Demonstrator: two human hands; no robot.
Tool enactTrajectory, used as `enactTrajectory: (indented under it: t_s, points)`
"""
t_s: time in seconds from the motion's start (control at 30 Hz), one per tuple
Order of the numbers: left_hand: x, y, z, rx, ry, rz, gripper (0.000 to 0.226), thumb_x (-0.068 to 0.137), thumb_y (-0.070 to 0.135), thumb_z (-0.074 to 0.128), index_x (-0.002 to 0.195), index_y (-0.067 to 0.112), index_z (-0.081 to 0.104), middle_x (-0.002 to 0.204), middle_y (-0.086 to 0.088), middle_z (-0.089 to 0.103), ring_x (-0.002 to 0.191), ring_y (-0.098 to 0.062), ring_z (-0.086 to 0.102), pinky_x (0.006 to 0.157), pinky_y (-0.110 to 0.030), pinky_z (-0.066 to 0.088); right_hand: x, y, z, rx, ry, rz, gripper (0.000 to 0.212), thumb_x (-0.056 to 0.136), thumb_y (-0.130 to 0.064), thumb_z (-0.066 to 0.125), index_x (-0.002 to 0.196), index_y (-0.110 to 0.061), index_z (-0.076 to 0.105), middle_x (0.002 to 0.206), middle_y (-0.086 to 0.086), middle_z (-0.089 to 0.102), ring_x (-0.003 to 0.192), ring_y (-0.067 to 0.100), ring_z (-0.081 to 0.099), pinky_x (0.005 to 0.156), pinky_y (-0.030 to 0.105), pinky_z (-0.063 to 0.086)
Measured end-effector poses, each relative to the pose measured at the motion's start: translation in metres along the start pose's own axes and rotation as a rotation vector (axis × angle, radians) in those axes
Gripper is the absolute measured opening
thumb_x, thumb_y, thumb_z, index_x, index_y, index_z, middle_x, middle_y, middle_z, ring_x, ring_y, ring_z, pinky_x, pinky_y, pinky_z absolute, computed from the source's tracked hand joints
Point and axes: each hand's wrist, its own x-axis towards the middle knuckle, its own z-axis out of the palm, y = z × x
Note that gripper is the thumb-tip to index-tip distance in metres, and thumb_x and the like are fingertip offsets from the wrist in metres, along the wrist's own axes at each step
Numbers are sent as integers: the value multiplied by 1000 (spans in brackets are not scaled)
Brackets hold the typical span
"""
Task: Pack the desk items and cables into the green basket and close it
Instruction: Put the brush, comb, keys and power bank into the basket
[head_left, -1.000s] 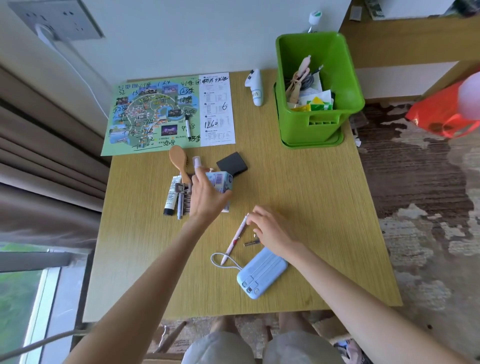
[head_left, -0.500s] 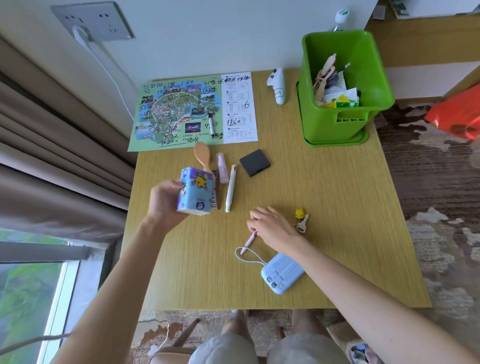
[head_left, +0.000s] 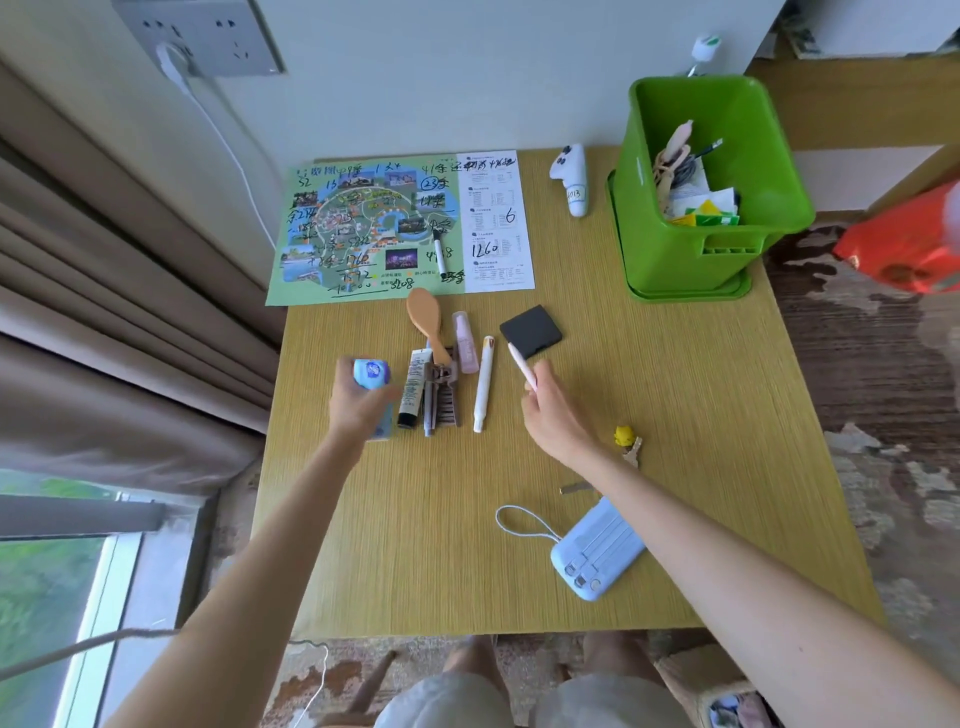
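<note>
Head view: a small blue-and-purple printed carton (head_left: 371, 374) is being gripped in the left hand (head_left: 358, 402), with the fingers wrapped round it, well to the left of the tall green plastic basket (head_left: 670, 260). Whether the carton is being rested on the pale wooden desk (head_left: 701, 415) cannot be told. A slim pink pen (head_left: 522, 366) is being pinched between thumb and fingers of the right hand (head_left: 553, 415). It is nearer the basket than the carton but well apart from it, and its tip is pointing at a flat black square pad (head_left: 531, 331).

The basket is being kept open on what looks like its own green lid (head_left: 691, 293), and cables, papers and a pale figure are already being held inside it.

A gathering step appears to be in hand, with both hands loaded. The next move is judged to call for both items to be carried over the basket's rim and released inside, the pen low enough that the lid is not being blocked later.

Yet to be packed, all on the near-left side of the basket, are:
- a wooden brush (head_left: 428, 322)
- a white tube-shaped pen (head_left: 483, 384)
- a pale blue power bank (head_left: 597, 556)
- a yellow duck keyring (head_left: 625, 435)

A white handheld device (head_left: 571, 179) is lying just beside the basket's left wall. The lid will probably need freeing from beneath before closing.
</note>
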Motion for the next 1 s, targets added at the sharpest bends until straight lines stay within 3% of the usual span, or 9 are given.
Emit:
enactTrajectory:
  t_s: [0.07,0.13,0.3,0.47,0.67,0.77,0.83,1.0]
  points:
    - [5,-4,7,200,68,79,41,78,12,71,110,14,46,99,-11,58,83,-29,61,67,-42,56,12,-7,10,99,71,149,6,99,-11,39,93,-11,38,74,0,42,51,14,39,44,29,34]
    - [11,-5,12,391,121,135,46,76,24,77,110,21,46,106,-10,53,86,-26,58,63,-40,53,22,-13,19,97,102,245,8,96,-14,42,94,-8,45,75,3,47,54,16,44,49,30,39]
    - [25,-1,25,674,70,219,60,73,45,79,117,22,44,113,-7,47,100,-26,54,70,-43,56,44,-21,38,34,106,345,10,91,-21,54,90,-12,49,78,0,52,55,14,47,47,26,36]
    - [35,-4,24,824,38,279,57,78,46,73,121,18,46,119,-10,43,110,-28,46,69,-40,54,55,-29,54,-16,139,356,24,88,-24,66,90,-10,46,82,4,56,67,22,57,51,31,42]
    - [41,4,15,1105,5,250,48,82,40,65,121,18,49,126,-13,38,108,-34,45,62,-33,42,53,-30,57,-97,162,384,19,84,-16,64,85,-9,47,79,5,57,61,22,55,44,26,34]
    - [43,10,16,1294,1,237,46,85,47,62,119,17,52,119,-11,43,88,-26,46,61,-31,39,49,-28,57,-122,159,371,19,84,-17,64,84,-9,47,78,4,55,53,16,50,40,24,28]
    - [46,10,15,1324,-6,256,48,85,51,62,117,17,54,114,-9,45,80,-23,43,60,-30,39,46,-26,56,-109,161,372,20,85,-19,64,83,-10,46,76,1,53,49,12,47,39,22,28]
    - [52,11,2,1143,-44,249,53,79,55,66,115,17,60,114,-6,52,86,-26,57,63,-31,41,42,-23,45,-32,135,370,20,84,-22,63,82,-8,49,68,-1,50,52,17,49,45,26,36]
